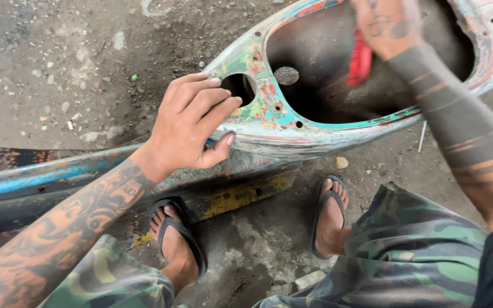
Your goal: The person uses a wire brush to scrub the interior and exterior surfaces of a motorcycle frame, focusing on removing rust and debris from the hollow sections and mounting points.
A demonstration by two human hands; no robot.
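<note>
At the far left a long, narrow blue metal panel [41,177] lies low over the gritty concrete floor [58,63], its paint scuffed to rust and orange patches, running from the left edge toward the middle. No package, label or sign shows anywhere; the only colour marks are the layered paints and a worn yellow bar [241,197] on the ground under the work. The left hand [192,122], on a tattooed forearm, rests with fingers spread and lightly curled, thumb beneath, pressed against the rim of the scooter body shell [269,114], gripping nothing but steadying it beside a small round hole [239,88]. The shell is sanded through teal, red, green and cream coats; its long axis runs from lower left up toward the upper right, its narrow end pointing left toward that hand, and its large dark opening [326,74] facing up toward the camera. Below, two feet in black flip-flops [181,236] stand on the floor, flanked by camouflage trousers [417,251]. At the upper right the right hand [386,25], blurred, reaches inside the opening and is closed around a red rag or pad [360,60], held against the shell's inner wall.
</note>
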